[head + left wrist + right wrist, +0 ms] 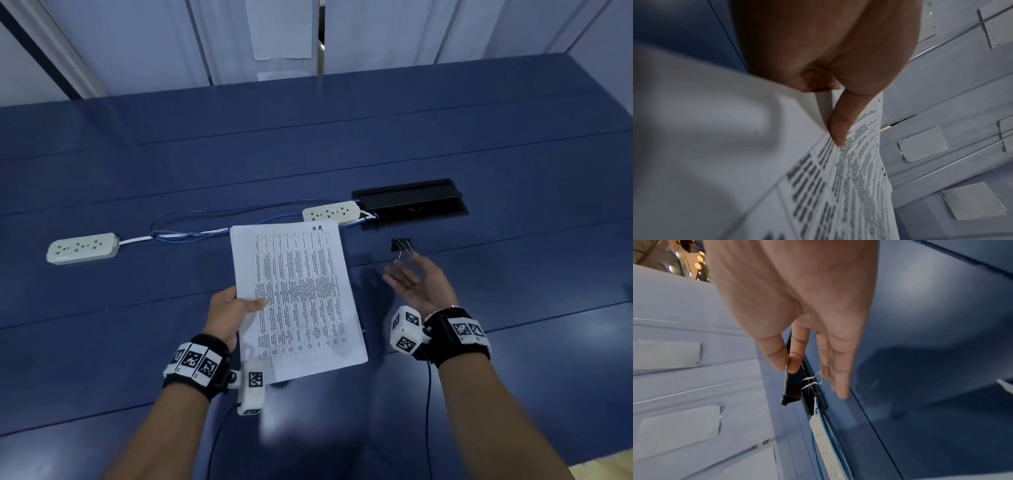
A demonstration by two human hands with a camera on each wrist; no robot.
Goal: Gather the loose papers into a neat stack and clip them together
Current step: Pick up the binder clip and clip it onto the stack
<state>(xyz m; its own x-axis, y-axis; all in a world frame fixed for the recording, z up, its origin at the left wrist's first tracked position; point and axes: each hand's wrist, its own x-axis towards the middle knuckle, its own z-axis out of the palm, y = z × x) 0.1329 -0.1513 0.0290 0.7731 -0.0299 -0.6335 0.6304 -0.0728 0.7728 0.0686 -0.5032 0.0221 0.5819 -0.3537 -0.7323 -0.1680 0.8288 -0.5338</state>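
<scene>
- Paper stack [298, 301]: thin white sheets, printed table of small dark text on top, edges lined up; sits in centre of head view, lifted off the table [137, 171], lower edge curling near my wrist.
- My left hand [227, 313] grips the stack's left edge: thumb [838, 126] pressed flat on the printed face, fingers curled underneath.
- Binder clip [792, 387]: black folded-metal body, two thin silver wire handles; right of the stack in head view, off the table.
- My right hand [416, 282] pinches one wire handle between thumb and index finger [797, 352]; other fingers straight and loosely spread, palm up.
- Table: smooth matte blue panels with straight seams.
- Two cream plastic power strips, one at mid left [82, 248], one above the stack [330, 211]; thin blue cable [191, 222] loops between.
- Black rectangular cable hatch [411, 202], upper right of the stack.
</scene>
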